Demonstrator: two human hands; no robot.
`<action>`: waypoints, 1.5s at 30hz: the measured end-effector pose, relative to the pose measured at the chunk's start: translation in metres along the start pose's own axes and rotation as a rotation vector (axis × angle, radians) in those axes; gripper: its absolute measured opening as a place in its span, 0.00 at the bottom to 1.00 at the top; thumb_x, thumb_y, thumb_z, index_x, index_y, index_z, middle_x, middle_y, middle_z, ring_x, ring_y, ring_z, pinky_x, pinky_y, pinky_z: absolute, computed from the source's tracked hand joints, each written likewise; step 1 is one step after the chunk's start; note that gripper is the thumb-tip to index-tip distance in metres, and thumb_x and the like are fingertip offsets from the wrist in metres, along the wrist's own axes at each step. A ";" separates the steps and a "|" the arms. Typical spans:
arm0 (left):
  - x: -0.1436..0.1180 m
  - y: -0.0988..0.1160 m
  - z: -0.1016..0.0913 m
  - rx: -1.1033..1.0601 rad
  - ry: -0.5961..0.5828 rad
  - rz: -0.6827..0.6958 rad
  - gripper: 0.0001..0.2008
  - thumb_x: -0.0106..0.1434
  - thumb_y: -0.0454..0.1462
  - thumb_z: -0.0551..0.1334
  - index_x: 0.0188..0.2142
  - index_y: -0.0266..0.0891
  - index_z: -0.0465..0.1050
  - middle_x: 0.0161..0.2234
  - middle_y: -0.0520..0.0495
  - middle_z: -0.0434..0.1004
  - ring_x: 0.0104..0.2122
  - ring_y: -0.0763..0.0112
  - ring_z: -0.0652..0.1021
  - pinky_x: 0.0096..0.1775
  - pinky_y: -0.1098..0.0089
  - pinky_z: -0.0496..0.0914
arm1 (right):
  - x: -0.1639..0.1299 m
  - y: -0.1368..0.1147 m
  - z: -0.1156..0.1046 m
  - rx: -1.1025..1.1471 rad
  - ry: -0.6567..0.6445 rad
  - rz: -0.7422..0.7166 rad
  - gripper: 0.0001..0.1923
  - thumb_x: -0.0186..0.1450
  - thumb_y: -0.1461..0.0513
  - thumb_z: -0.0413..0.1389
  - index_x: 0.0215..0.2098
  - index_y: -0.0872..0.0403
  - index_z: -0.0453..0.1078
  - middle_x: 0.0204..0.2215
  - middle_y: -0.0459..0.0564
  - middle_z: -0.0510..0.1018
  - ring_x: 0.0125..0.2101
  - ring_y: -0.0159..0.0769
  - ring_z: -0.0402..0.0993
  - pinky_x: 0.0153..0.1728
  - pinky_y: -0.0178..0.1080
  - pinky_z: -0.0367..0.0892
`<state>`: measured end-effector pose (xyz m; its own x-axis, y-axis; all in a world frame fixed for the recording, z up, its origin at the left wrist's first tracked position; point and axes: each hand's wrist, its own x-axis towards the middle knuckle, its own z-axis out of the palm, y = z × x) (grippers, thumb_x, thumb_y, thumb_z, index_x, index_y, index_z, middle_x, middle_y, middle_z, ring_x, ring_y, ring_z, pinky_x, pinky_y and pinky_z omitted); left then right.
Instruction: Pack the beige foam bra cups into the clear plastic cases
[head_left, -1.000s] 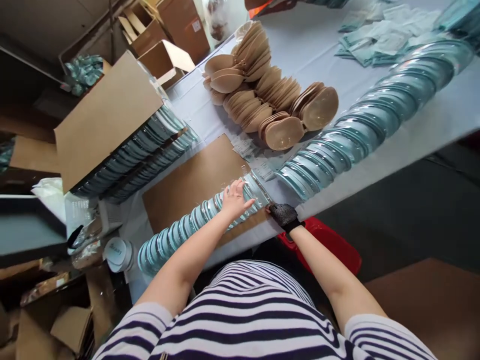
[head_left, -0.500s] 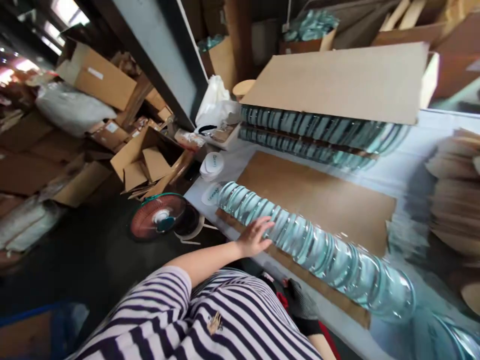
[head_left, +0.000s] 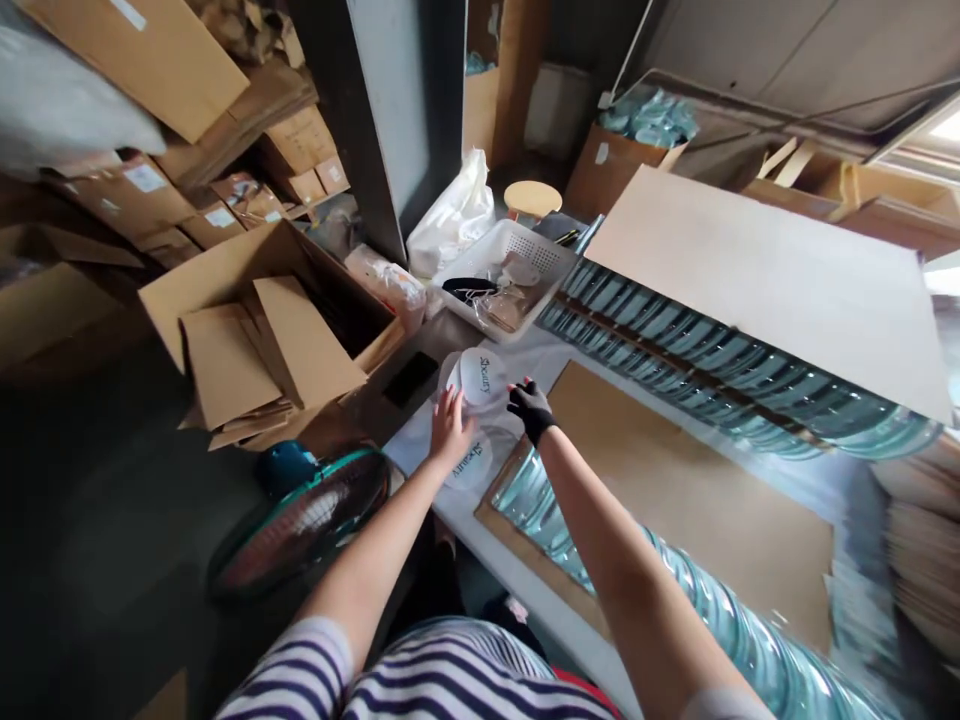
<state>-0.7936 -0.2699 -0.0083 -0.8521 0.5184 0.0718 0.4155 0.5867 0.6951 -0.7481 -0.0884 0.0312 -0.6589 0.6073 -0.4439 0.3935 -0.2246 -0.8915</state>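
Note:
A small stack of white round cards [head_left: 481,376] printed with dark lettering lies near the table's left corner. My left hand [head_left: 451,432], bare, has its fingers stretched out on the stack's left side. On the other side, my right hand [head_left: 530,408], in a black glove with bare fingertips, is at the stack's right edge with its fingers apart. Another printed white round card [head_left: 471,460] lies just below, by the end of a row of clear, pale-green round pieces [head_left: 705,590]. My right forearm passes over that row and hides part of it.
Brown cardboard [head_left: 697,500] lies under the row. Behind it, more clear round pieces stand in rows beneath a cardboard sheet [head_left: 772,290]. A white basket [head_left: 517,265] holds small items. Left are an open carton [head_left: 225,265] and a fan [head_left: 300,530]; a pillar [head_left: 409,120] rises behind.
My left hand has left the row of clear pieces and moved to the white cards. My right hand has come up from below the table edge to the same stack. The view has turned left.

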 end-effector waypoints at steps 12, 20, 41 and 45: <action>0.058 -0.001 0.000 -0.256 -0.172 -0.099 0.28 0.61 0.32 0.58 0.62 0.35 0.62 0.63 0.35 0.63 0.69 0.55 0.51 0.65 0.43 0.41 | 0.036 0.001 0.032 0.046 0.139 0.055 0.19 0.50 0.49 0.58 0.29 0.52 0.61 0.21 0.40 0.66 0.21 0.27 0.61 0.20 0.30 0.60; 0.040 0.017 -0.040 -0.742 -0.365 -0.229 0.30 0.68 0.55 0.48 0.50 0.33 0.74 0.41 0.38 0.81 0.39 0.60 0.81 0.42 0.64 0.74 | -0.047 -0.025 0.020 0.214 -0.090 0.033 0.25 0.54 0.47 0.61 0.44 0.53 0.70 0.36 0.52 0.79 0.33 0.38 0.74 0.30 0.37 0.69; 0.001 0.035 -0.107 -1.063 -0.787 -0.377 0.27 0.51 0.54 0.68 0.38 0.32 0.79 0.33 0.37 0.82 0.38 0.52 0.80 0.37 0.63 0.75 | -0.130 -0.024 -0.026 0.269 -0.392 0.253 0.27 0.51 0.48 0.67 0.41 0.59 0.74 0.31 0.54 0.80 0.28 0.39 0.77 0.27 0.40 0.75; -0.004 0.049 -0.109 -1.034 -0.767 -0.340 0.24 0.52 0.52 0.68 0.38 0.34 0.79 0.35 0.39 0.82 0.41 0.52 0.80 0.39 0.64 0.74 | -0.146 -0.029 -0.032 0.267 -0.278 0.227 0.27 0.51 0.50 0.68 0.43 0.58 0.74 0.30 0.53 0.80 0.27 0.37 0.76 0.29 0.40 0.75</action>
<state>-0.8044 -0.3115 0.1037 -0.3294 0.8583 -0.3935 -0.5026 0.1934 0.8426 -0.6427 -0.1463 0.1246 -0.7367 0.3001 -0.6060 0.3926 -0.5398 -0.7446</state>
